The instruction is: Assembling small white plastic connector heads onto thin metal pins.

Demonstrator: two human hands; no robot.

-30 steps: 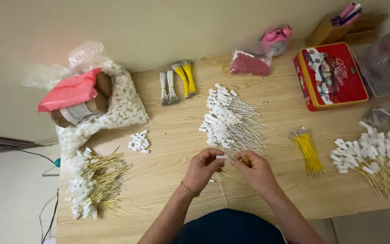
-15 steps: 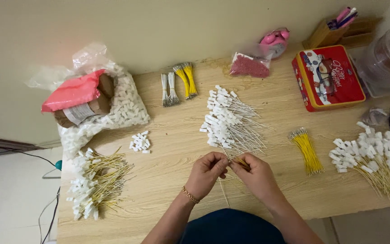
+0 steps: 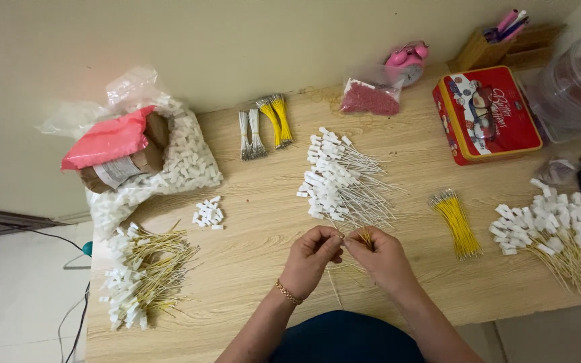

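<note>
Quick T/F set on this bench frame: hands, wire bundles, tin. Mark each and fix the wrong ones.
1. Both hands meet over the table, pinching thin yellow wires. True: left hand and right hand touch at the fingertips around the yellow wires.
2. The red tin lies open. False: its lid is on.
3. A loose bundle of yellow wires lies to the right of the hands. True.
4. The bag of white connectors sits at the table's right end. False: it is at the left end.
5. The left wrist is bare. False: it wears a bracelet.
</note>
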